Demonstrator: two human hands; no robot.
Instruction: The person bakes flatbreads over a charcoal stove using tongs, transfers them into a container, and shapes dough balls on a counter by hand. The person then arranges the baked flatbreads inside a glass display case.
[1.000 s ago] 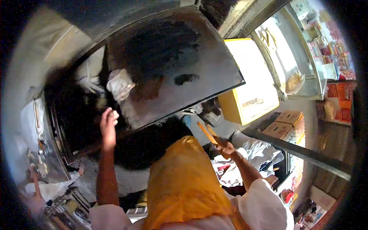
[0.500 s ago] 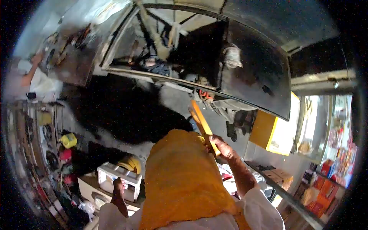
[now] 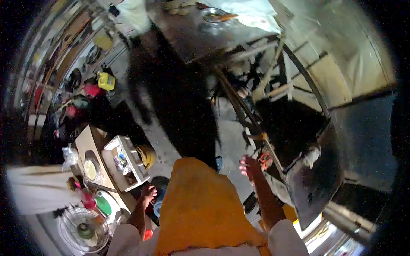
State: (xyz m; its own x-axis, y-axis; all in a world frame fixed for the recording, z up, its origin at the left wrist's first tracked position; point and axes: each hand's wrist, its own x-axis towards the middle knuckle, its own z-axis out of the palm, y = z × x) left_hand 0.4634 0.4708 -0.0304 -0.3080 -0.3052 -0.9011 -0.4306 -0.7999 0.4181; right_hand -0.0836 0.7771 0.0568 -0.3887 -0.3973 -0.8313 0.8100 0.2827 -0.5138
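Note:
My right hand (image 3: 250, 166) is raised with its fingers apart and nothing visible in it, close to the slanted metal rail (image 3: 245, 113) of a cart frame. A short orange piece (image 3: 259, 137) sits on that rail just beyond my fingers. My left hand (image 3: 147, 193) hangs low with its fingers loose and empty, next to a white plastic crate (image 3: 128, 151) of small items. An orange cloth (image 3: 200, 209) covers my front between both arms. The dark griddle plate (image 3: 318, 192) lies to the right with a crumpled white rag (image 3: 311, 155) on it.
A table fan (image 3: 83, 230), a green round lid (image 3: 102, 205) and a board (image 3: 87, 143) with a plate crowd the lower left. A yellow container (image 3: 106, 80) stands among clutter at the left. A steel table (image 3: 192, 36) and a person in white (image 3: 128, 15) are at the top.
The view has swung round, so the griddle is now at the right. The orange sticks that my right hand held are no longer in it. My left hand has dropped beside the white crate.

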